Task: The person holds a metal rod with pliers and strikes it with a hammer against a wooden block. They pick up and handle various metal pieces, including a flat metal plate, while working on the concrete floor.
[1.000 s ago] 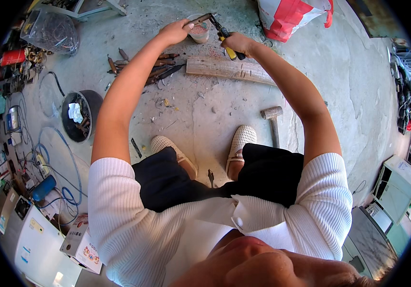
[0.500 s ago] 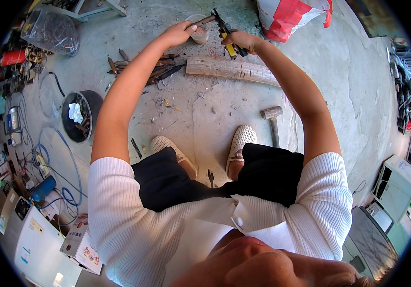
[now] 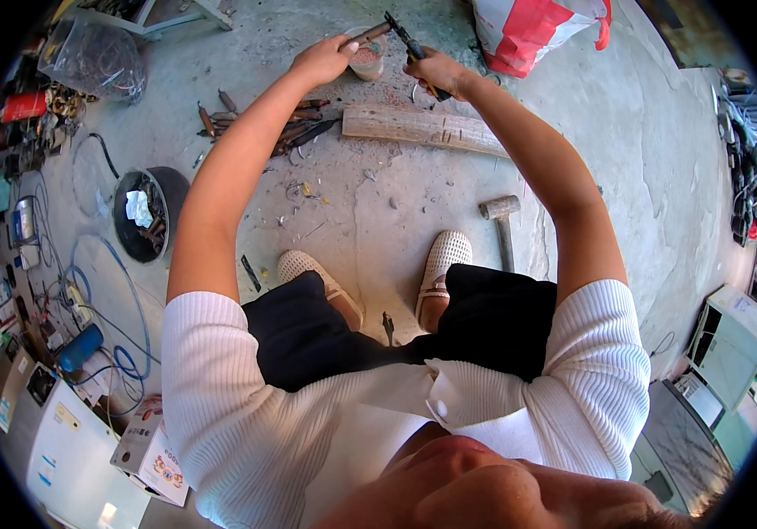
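Note:
At the far middle, my left hand [image 3: 322,63] is closed round a brown metal tube [image 3: 368,36] that slants up to the right. My right hand [image 3: 439,72] is wrapped round the handles of black and yellow pliers [image 3: 408,40], pressed together. The jaws of the pliers meet the far end of the tube; whether they bite into it is too small to tell. Below the tube stands a clear plastic cup [image 3: 367,63] with reddish bits inside. Several similar brown tubes [image 3: 290,134] lie in a pile under and beside my left forearm.
Nearer to me lies a wooden beam [image 3: 422,129], with a hammer [image 3: 503,225] to its right. A black bucket [image 3: 177,189] stands left; a red and white bag [image 3: 524,35] stands far right. Hoses [image 3: 131,291] and clutter line the left. Another pair of pliers [image 3: 388,328] lies between my feet.
My right hand has squeezed the plier handles, which stood apart before, together. The jaws and the tube's end have shifted slightly left and up.

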`<state>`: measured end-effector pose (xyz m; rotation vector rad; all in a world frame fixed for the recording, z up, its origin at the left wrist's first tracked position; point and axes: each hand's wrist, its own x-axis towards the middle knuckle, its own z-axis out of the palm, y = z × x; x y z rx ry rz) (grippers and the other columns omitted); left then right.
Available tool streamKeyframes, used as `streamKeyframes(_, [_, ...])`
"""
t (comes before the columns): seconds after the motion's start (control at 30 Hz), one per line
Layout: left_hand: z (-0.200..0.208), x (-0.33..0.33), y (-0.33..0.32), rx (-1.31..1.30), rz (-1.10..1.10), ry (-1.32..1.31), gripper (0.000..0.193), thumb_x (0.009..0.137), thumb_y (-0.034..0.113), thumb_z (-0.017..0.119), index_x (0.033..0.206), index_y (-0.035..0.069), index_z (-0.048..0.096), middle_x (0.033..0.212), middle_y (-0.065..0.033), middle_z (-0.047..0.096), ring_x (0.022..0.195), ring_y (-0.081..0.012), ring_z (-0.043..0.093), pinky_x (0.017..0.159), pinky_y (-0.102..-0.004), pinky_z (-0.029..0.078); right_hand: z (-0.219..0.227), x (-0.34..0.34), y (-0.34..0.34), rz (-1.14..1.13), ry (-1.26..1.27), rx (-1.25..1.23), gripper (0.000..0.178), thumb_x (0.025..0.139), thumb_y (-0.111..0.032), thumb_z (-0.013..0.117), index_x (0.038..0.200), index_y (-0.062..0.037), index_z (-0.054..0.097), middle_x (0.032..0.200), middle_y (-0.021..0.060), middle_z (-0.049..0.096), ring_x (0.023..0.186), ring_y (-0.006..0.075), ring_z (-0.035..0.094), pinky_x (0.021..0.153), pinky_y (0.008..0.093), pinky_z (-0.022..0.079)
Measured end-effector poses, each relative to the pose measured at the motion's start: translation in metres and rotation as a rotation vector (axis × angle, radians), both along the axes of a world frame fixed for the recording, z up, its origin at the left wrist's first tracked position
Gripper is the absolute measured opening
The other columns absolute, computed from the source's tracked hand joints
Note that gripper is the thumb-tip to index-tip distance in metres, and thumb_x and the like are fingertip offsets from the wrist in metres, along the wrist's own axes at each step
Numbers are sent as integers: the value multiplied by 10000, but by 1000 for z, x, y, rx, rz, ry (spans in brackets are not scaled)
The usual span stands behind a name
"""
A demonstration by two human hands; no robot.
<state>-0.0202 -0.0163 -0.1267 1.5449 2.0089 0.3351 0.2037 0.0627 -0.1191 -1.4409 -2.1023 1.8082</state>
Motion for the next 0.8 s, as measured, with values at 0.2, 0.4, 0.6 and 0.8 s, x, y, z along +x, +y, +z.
streamKeyframes(0.2, [30, 19, 2, -12, 59, 125, 508, 961, 470, 391, 1333, 137, 483, 1256, -125, 576, 1165, -333, 531, 963, -457, 420, -14, -11, 12, -26, -105, 254, 257, 801, -248, 614, 918, -55, 491, 676, 28, 485, 565, 136, 474, 476, 291, 403])
streamKeyframes(0.4, [-14, -10, 0, 169, 62, 39, 399, 960, 443, 395, 1233, 192, 542, 1126, -92, 636, 1064, -309, 586, 880, -460, 447, 3, -11, 16, 87, -119, 29, 279, 737, -272, 641, 854, -22, 597, 772, 102, 588, 718, 192, 587, 609, 313, 461])
streamKeyframes(0.6, [-10, -13, -8, 63, 50, 227, 490, 949, 476, 416, 1324, 168, 483, 1196, -105, 613, 1099, -325, 571, 917, -424, 442, 2, 5, -2, 140, -108, -245, 215, 773, -270, 666, 803, -68, 601, 789, 24, 590, 695, 131, 580, 594, 289, 469])
streamKeyframes(0.8, [4, 8, -5, 54, 12, 320, 399, 952, 446, 413, 1221, 179, 536, 1092, -90, 657, 1032, -323, 603, 901, -469, 420, -6, -13, -18, 60, -88, -310, 229, 838, -296, 647, 830, -78, 580, 776, 16, 602, 652, 105, 594, 530, 250, 448])
